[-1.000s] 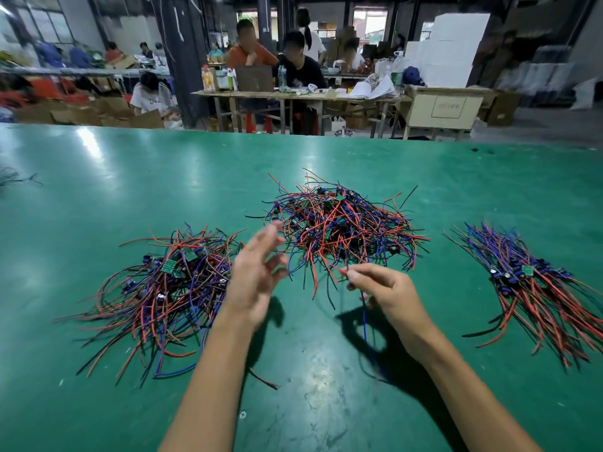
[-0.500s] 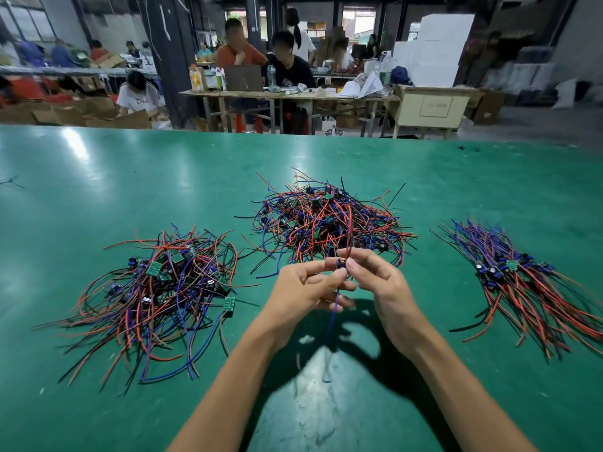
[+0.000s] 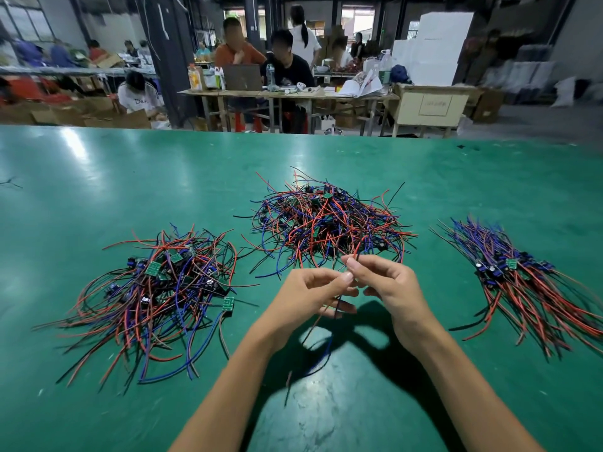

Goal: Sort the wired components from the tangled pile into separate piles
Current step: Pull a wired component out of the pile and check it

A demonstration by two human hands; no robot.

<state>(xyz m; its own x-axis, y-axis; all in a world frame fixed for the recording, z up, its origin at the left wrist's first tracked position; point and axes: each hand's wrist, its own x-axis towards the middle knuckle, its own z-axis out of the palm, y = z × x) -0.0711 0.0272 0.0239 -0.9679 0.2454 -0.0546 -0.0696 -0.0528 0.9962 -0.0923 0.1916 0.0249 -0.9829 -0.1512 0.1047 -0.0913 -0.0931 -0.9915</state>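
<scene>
A tangled pile (image 3: 326, 223) of red, blue and black wired components lies in the middle of the green table (image 3: 98, 177). A looser pile (image 3: 156, 295) with small green boards spreads out at the left. At the right, a pile (image 3: 522, 278) lies with its wires combed one way. My left hand (image 3: 310, 295) and my right hand (image 3: 388, 285) meet just in front of the middle pile. Both pinch one wired component (image 3: 321, 324), whose thin wires hang down between them; its board is hidden by my fingers.
The table's far edge (image 3: 293, 133) runs across the view. Beyond it, people sit at wooden tables among cardboard boxes. A stray bit of wire (image 3: 9, 183) lies at the far left of the table.
A second ago my left hand was open and apart while my right hand held the wire. The hands came together, and both now pinch the component a little higher.
</scene>
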